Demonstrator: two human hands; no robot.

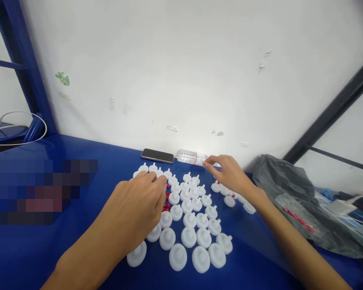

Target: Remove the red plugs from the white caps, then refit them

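At far left, a cable (pixel 44 131) runs out of view, and a pixelated patch obscures part of the blue table (pixel 87 245). The left hand (pixel 142 199) covers some spouted white discs (pixel 178 257) and loose red pieces (pixel 166 207); its fingertips are hidden, so its grip cannot be told. Behind lie a phone (pixel 157 156) and a clear bottle (pixel 186 156) on its side, contents unclear, partly covered by the right hand (pixel 228 173). That hand's grip is narrow; whether it pinches anything cannot be told. Below it sit red-tipped discs (pixel 229 201), partly hidden. Rightmost, a clear bag (pixel 290 203) containing red strips (pixel 299 219) rests on a dark bag (pixel 272 173), contents hidden.
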